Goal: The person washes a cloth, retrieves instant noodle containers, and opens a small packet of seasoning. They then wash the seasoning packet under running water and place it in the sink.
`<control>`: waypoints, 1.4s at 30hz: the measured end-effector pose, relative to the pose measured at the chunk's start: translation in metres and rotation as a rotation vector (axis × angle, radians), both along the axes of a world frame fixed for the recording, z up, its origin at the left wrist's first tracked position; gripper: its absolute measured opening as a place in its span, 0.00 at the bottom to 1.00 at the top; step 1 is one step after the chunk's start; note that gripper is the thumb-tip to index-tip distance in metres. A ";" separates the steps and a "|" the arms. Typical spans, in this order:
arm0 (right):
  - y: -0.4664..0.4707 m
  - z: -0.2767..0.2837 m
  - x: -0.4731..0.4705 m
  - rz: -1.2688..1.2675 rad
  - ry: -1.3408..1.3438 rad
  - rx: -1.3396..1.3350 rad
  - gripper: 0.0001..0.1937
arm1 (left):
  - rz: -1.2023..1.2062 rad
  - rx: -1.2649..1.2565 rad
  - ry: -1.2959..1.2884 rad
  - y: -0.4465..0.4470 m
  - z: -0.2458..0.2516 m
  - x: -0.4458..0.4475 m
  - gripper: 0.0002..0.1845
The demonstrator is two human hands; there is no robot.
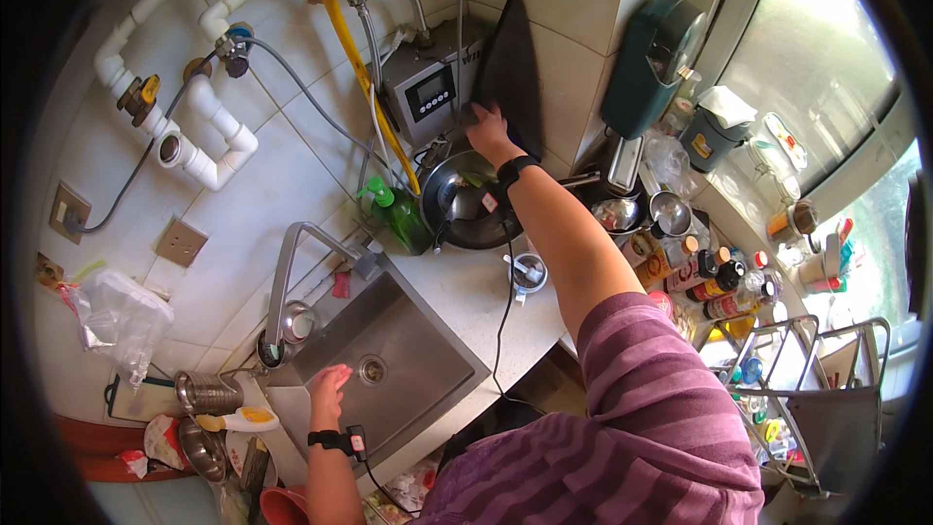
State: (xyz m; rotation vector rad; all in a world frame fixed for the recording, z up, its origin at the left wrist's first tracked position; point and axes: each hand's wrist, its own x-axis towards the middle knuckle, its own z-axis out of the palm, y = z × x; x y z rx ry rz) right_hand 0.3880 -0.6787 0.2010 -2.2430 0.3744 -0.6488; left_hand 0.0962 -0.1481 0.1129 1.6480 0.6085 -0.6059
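My right hand (487,128) reaches into the far corner, at the lower left edge of a dark hanging cloth (512,65). Its fingertips are blurred against dark material, so a grip on the cloth cannot be made out. Beneath that wrist sit metal pans (466,230) on the counter, partly covered by my arm. A grey metal box with a display (431,96) is just left of the hand. Over the left side of the stainless steel sink (408,328) hovers my left hand (330,388), holding nothing, its fingers loosely extended near the drain (372,370).
A green pump bottle (399,215) stands between the pans and the faucet (280,292). Right of it is a small lidded jar (526,273). Sauce bottles (692,270) and a metal rack (802,379) line the right. A yellow hose (350,51) runs down the wall.
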 end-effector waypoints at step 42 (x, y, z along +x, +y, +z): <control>0.140 0.061 -0.130 0.197 -0.302 1.668 0.16 | -0.273 -0.452 -0.492 -0.323 0.150 0.217 0.27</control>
